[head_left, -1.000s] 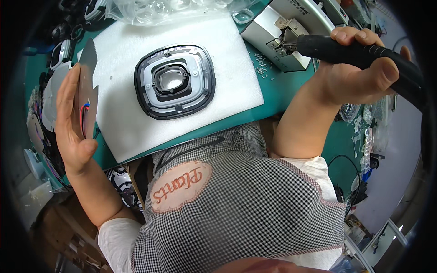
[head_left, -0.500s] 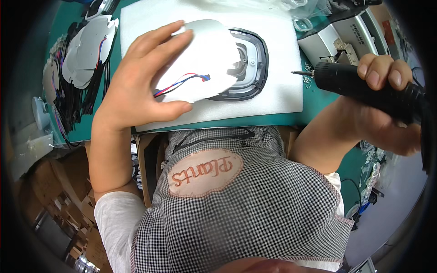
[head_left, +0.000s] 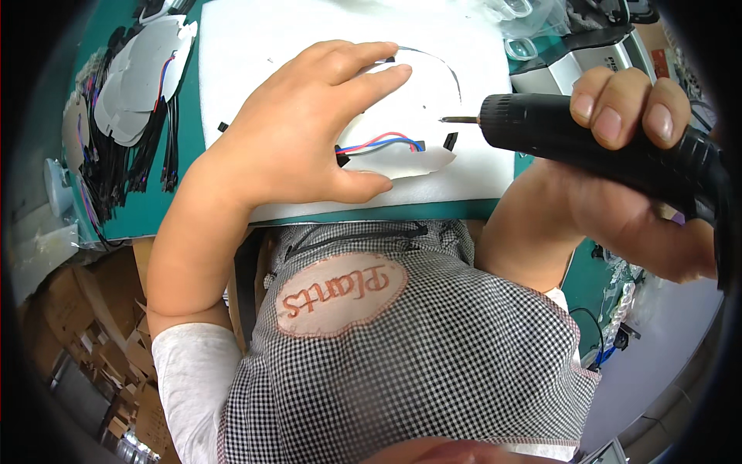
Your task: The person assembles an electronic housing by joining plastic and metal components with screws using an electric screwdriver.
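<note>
My left hand (head_left: pixel 317 127) spans a thin white panel (head_left: pixel 421 162), thumb at its near edge and fingers across its far side. Red, blue and dark wires with a small plug (head_left: pixel 386 141) lie on the panel. It rests over the dark-rimmed housing, which is mostly hidden or washed out by glare; a thin dark arc (head_left: pixel 447 63) shows at the upper right. My right hand (head_left: pixel 618 185) is wrapped round a black electric screwdriver (head_left: pixel 522 124). Its bit (head_left: pixel 460 120) points left, over the panel's right part; whether the tip touches anything I cannot tell.
A white foam sheet (head_left: pixel 239 39) lies under the work on a green table (head_left: pixel 189 209). Stacked white panels (head_left: pixel 143 85) with bundled dark wires (head_left: pixel 131 166) sit at the left. Clear plastic parts (head_left: pixel 520 48) and a grey-white machine (head_left: pixel 553 73) stand at the right.
My left hand has moved right with the white panel, which now covers the housing. The screwdriver has come left, its bit now over the panel.
</note>
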Motion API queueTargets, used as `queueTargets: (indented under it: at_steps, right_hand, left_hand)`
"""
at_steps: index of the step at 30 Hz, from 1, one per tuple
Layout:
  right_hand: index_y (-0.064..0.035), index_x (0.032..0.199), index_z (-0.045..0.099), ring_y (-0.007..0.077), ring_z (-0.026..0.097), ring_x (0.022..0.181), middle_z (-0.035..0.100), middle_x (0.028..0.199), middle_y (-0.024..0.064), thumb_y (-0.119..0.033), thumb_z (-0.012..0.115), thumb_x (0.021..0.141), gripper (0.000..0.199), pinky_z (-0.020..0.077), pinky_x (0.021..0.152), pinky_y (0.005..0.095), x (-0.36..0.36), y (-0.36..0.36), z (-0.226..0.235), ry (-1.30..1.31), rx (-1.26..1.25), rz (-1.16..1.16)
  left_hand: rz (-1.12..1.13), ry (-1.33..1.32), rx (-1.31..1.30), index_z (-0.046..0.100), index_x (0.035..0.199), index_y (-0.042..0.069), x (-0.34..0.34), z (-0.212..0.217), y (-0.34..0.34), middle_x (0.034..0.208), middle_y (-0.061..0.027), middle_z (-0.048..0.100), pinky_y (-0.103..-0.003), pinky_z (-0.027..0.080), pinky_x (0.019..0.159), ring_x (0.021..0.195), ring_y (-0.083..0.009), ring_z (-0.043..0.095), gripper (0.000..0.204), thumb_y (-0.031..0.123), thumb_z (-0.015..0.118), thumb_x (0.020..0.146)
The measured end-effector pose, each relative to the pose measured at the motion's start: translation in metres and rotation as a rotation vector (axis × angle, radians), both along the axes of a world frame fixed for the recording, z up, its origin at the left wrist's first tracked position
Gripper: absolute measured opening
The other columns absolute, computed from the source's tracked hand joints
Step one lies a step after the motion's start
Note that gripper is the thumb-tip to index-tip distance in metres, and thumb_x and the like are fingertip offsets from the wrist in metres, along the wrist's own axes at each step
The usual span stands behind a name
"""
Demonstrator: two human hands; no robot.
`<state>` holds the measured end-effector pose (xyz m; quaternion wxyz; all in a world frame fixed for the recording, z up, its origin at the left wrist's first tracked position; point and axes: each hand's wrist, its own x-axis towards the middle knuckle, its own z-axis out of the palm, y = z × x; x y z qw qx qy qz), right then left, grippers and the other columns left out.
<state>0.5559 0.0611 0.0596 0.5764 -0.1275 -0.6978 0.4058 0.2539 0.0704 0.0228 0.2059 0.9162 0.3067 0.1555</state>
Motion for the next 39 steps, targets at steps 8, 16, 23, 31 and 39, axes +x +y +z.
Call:
queueTargets:
  at_steps: [8,16,23,31,39]
  right_hand:
    - [-0.0035,0.117,0.057,0.0201,0.062,0.079,0.062,0.104,0.0084,-0.089,0.047,0.079,0.094,0.051,0.071,0.0369,-0.002,0.021,-0.007,-0.031,0.13,0.123]
    - [-0.0096,0.152,0.02,0.0201,0.063,0.074,0.06,0.107,0.0119,-0.085,0.047,0.081,0.107,0.0555,0.068,0.0362,-0.028,0.023,-0.015,0.003,0.241,0.078]
    - [-0.0138,0.159,0.006,0.0246,0.061,0.069,0.057,0.101,0.0153,-0.075,0.054,0.084,0.108,0.0547,0.06,0.038,-0.052,0.016,0.001,-0.113,0.253,0.197]
    - [-0.0114,0.157,0.015,0.0228,0.061,0.067,0.058,0.096,0.0155,-0.071,0.057,0.086,0.101,0.055,0.06,0.0369,-0.054,0.026,-0.007,-0.061,0.278,0.194]
    - [-0.0097,0.151,0.023,0.021,0.06,0.062,0.059,0.087,0.0136,-0.066,0.055,0.092,0.087,0.0553,0.06,0.0374,-0.068,0.012,-0.019,0.2,0.086,-0.053]
  left_hand:
    - [0.008,-0.007,-0.033,0.056,0.14,0.011,0.001,-0.002,-0.001,0.148,-0.0134,0.048,-0.045,0.04,0.11,0.131,-0.0358,0.048,0.093,0.029,0.081,0.052]
    - [0.019,-0.037,-0.079,0.057,0.139,0.011,0.0,-0.002,0.0,0.147,-0.0134,0.049,-0.044,0.042,0.108,0.129,-0.0359,0.049,0.093,0.025,0.083,0.051]
    - [0.027,-0.041,-0.074,0.056,0.139,0.011,-0.002,-0.007,0.0,0.147,-0.0132,0.049,-0.044,0.043,0.107,0.129,-0.0343,0.049,0.092,0.025,0.083,0.052]
    - [0.012,-0.072,-0.07,0.055,0.14,0.012,-0.002,-0.009,0.001,0.147,-0.0136,0.048,-0.045,0.042,0.108,0.13,-0.0355,0.048,0.092,0.028,0.083,0.054]
    - [-0.009,-0.079,-0.056,0.055,0.14,0.009,0.0,-0.012,0.001,0.148,-0.014,0.047,-0.046,0.04,0.11,0.131,-0.0362,0.047,0.09,0.031,0.081,0.056]
